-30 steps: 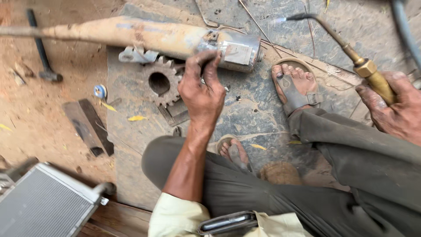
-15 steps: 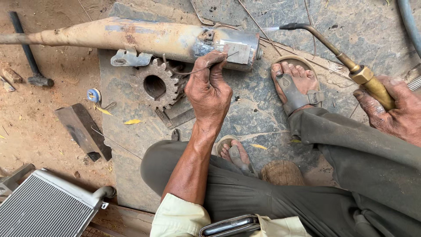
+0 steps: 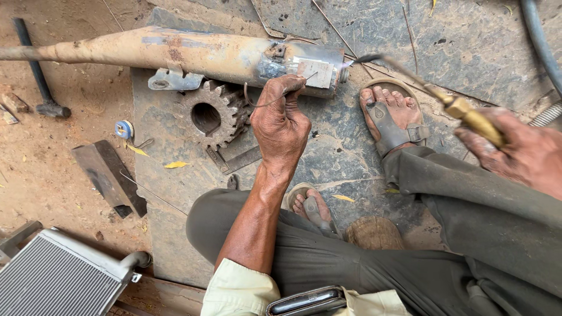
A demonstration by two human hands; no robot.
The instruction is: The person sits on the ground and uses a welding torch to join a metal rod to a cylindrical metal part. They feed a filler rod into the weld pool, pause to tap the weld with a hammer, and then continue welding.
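— Since the earlier frame, what has moved?

— Mostly the torch (image 3: 421,88): its tip has swung in to the shiny end of the rusty exhaust pipe (image 3: 193,52), and a small flame glows there now, where before the tip stood off to the side. Left hand (image 3: 281,120) has shifted little; it stays just below that same end.

— What do the hands hold?

— Left hand is closed, fingers pinching one thin bent filler wire (image 3: 275,99), whose end points up at the pipe. Right hand (image 3: 521,152) is wrapped around the brass body of the torch.

— Count the rest for me.

— One pipe, lying across the metal sheet (image 3: 468,35). One toothed gear (image 3: 212,114) touching the pipe's underside, just beside the left hand. One hammer (image 3: 38,76) on the dirt, well apart. One radiator (image 3: 52,281) at the near corner. Two sandalled feet (image 3: 392,114) on the sheet, one near the flame, one tucked under the knee.
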